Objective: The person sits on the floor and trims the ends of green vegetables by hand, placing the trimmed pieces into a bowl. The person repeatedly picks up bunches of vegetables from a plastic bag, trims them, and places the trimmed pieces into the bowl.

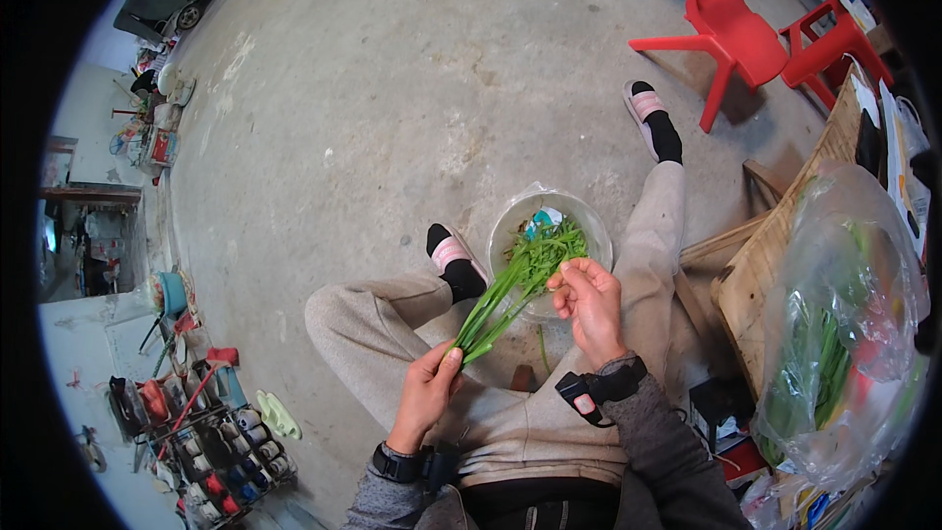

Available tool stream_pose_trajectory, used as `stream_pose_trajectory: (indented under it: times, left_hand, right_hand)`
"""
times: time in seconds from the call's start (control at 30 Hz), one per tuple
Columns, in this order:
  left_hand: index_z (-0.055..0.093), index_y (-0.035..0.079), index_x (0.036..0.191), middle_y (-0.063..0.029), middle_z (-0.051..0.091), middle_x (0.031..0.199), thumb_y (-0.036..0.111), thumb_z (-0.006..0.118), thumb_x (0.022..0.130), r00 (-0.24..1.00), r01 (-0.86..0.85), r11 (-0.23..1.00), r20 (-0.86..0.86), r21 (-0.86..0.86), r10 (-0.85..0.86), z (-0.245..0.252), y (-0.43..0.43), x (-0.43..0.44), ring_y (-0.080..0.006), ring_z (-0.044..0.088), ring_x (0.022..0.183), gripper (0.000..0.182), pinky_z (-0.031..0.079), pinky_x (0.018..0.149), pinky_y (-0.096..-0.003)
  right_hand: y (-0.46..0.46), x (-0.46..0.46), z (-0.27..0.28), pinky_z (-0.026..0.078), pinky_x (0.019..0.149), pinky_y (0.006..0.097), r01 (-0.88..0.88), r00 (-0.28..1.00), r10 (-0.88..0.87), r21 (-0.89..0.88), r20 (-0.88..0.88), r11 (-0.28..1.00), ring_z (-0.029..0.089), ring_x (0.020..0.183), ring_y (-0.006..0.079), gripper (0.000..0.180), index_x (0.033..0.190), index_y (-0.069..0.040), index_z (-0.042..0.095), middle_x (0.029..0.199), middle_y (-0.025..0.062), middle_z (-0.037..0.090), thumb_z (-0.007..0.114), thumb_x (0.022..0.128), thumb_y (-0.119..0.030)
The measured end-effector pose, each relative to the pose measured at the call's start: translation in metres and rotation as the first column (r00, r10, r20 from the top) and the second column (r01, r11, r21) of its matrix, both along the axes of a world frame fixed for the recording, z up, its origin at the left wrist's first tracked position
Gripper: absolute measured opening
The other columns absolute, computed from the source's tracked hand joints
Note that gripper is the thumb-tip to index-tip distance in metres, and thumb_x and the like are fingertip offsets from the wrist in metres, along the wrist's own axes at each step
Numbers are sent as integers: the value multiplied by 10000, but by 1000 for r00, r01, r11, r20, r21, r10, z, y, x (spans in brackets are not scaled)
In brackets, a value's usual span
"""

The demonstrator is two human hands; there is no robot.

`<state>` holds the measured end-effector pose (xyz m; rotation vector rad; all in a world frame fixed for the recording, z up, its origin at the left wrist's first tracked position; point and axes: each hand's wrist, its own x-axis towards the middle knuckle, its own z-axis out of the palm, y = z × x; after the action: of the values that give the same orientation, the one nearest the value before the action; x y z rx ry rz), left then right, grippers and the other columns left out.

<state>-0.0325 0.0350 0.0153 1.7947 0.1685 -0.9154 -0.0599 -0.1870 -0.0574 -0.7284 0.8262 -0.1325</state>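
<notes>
My left hand (428, 389) grips a small bunch of long, thin green vegetable stalks (482, 316) at one end, over my lap. The stalks slant up to the right, their far ends reaching over a pale plastic bucket (605, 232) between my legs. Inside the bucket lie loose green leaves (552, 246), and a white-and-teal scrap (543, 219) shows among them. Over the bucket's near right rim is my right hand (589, 302), thumb and index finger pinched together beside the stalks. Whether a small piece sits between those fingertips is unclear.
On my right, a large clear plastic bag (846, 309) holding green vegetables rests on a wooden table (743, 283). A red plastic chair (736, 29) and a red stool (839, 51) stand ahead right. Far left is a shoe rack (228, 464) beside light green slippers (278, 414).
</notes>
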Motion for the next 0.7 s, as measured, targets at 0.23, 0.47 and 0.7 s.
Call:
stream_pose_trajectory:
  times: [0.23,0.47,0.7]
  left_hand:
    - [609,53,829,66,451,571,227,568,929,996,28,989,78,144,-40,-7,8,2,-20,379,483,205,279,430,-197]
    - [615,72,806,70,452,561,194,601,901,998,-67,996,-4,59,67,-10,16,5,-17,361,453,155,259,403,-195]
    - [619,75,800,70,448,550,161,614,885,980,-162,987,-116,23,163,-8,19,8,-14,346,437,121,236,388,-195]
  right_hand:
    - [-26,-3,16,364,399,201,-13,996,16,-28,86,1000,518,480,93,93,887,-21,529,712,93,609,549,901,-111]
    - [-38,-13,51,335,358,208,-53,984,56,-19,168,998,486,427,98,49,899,-24,529,686,103,601,538,897,-72]
    - [-48,-25,82,311,338,199,29,971,-29,4,235,1000,461,406,97,64,944,-30,516,670,110,590,531,902,-76]
